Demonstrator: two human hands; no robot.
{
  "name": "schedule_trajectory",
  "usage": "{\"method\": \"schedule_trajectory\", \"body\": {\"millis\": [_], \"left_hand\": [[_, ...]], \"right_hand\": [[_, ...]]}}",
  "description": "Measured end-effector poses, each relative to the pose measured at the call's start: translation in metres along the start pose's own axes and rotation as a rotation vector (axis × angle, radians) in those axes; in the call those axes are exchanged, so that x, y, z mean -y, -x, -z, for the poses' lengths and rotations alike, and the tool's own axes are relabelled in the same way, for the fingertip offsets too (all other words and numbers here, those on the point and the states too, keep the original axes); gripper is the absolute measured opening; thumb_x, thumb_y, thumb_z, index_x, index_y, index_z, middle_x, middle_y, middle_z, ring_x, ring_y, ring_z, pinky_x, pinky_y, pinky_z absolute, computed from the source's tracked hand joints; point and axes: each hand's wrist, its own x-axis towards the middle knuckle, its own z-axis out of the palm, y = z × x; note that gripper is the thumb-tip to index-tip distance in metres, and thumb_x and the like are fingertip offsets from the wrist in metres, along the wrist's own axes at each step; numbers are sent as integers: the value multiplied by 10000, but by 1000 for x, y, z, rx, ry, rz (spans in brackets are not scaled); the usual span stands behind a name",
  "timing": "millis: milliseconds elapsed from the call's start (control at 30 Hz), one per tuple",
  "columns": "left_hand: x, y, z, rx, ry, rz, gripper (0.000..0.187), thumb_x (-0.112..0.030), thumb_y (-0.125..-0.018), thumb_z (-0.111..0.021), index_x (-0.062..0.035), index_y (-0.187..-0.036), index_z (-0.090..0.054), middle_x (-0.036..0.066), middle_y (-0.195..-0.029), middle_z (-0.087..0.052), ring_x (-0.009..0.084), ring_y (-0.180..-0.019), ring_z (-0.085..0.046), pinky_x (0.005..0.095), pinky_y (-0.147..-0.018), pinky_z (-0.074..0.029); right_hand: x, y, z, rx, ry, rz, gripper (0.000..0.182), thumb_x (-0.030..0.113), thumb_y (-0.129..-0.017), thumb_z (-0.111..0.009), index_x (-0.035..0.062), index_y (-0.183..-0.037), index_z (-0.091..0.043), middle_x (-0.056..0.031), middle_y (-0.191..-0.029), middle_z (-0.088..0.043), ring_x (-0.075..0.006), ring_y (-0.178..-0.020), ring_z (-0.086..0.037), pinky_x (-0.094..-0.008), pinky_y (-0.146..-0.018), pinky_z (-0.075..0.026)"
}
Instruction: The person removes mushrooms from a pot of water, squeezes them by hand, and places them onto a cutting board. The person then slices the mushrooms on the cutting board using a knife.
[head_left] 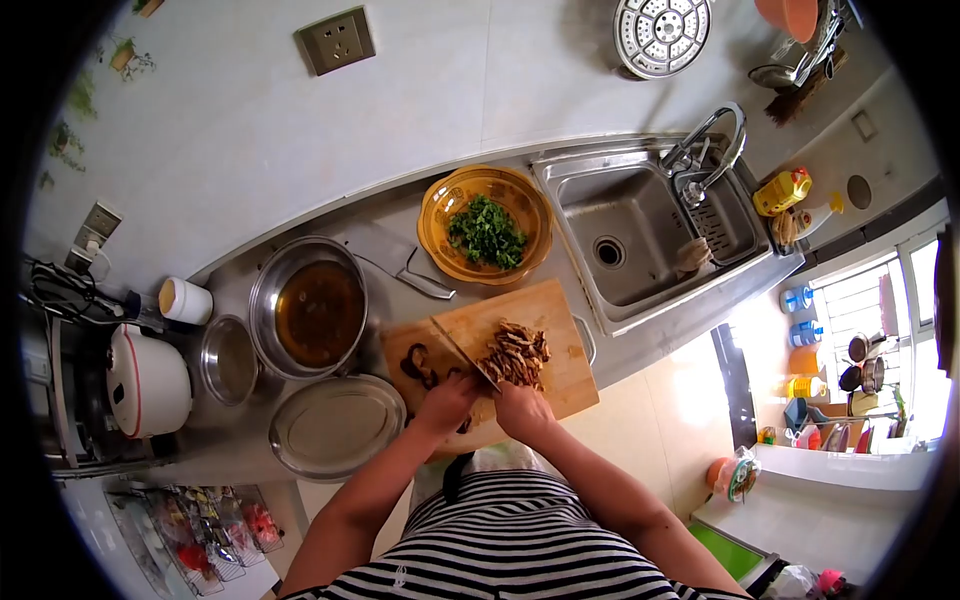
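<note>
My right hand (524, 410) is closed round the handle of a kitchen knife (457, 346), whose blade points up and left across the wooden cutting board (570, 385). Beside the blade, the curled fingers of my left hand (447, 403) press on a dark brown piece that looks like soaked mushroom, mostly hidden under them. More whole mushroom pieces (417, 365) lie left of the knife. On its right is a pile of sliced mushrooms (515, 352).
Beyond the board stands an amber bowl (430, 225) of chopped greens. Leftward are a steel basin (256, 310) of brown liquid, a smaller steel bowl (228, 360), an oval metal plate (337, 425) and a rice cooker (150, 383). The sink (625, 225) is at the right.
</note>
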Motion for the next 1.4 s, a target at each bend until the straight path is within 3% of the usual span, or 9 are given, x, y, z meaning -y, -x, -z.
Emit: {"method": "schedule_trajectory", "body": {"millis": [700,933,1033,1200,1333,1400], "left_hand": [[8,15,-14,-106,33,14,296,-81,-735,-569,-106,-1019,-652,18,-1044,-611,234,-902,-596,333,-648,-544],[4,15,-11,-16,33,108,313,-67,-744,-555,-103,-1043,-643,25,-1059,-613,248,-931,-591,344,-693,-540],[0,16,-10,-117,182,153,292,-63,-739,-556,-93,-1013,-650,37,-1055,-616,256,-938,-588,351,-729,-531],[4,14,-4,-98,-18,31,262,-49,-699,-572,-80,-943,-664,57,-1033,-620,256,-928,-587,349,-758,-522],[3,11,2,-113,28,-6,276,-51,-671,-586,-87,-934,-662,59,-1017,-623,253,-931,-582,351,-798,-510],[6,9,1,-197,52,-40,210,-81,-646,-602,-91,-841,-678,42,-923,-643,249,-885,-591,350,-761,-501]], "right_hand": [[-1,6,-10,38,-19,41,256,253,-899,-477,34,-925,-607,-250,-852,-643,-437,-822,-618,-516,-741,-486],[7,0,-6,28,-56,9,251,259,-900,-478,41,-922,-601,-249,-834,-642,-443,-787,-620,-525,-718,-489],[6,9,-11,47,3,-14,251,263,-899,-488,39,-920,-601,-260,-819,-637,-452,-793,-614,-535,-724,-483],[7,3,-10,-21,-74,55,232,247,-892,-514,31,-903,-598,-262,-793,-630,-458,-787,-608,-539,-713,-477],[6,3,-15,14,-67,26,250,257,-891,-522,17,-883,-593,-274,-775,-618,-469,-779,-598,-542,-710,-472],[7,-7,-16,-25,-154,94,277,271,-887,-525,2,-874,-592,-291,-789,-610,-468,-806,-594,-540,-732,-466]]}}
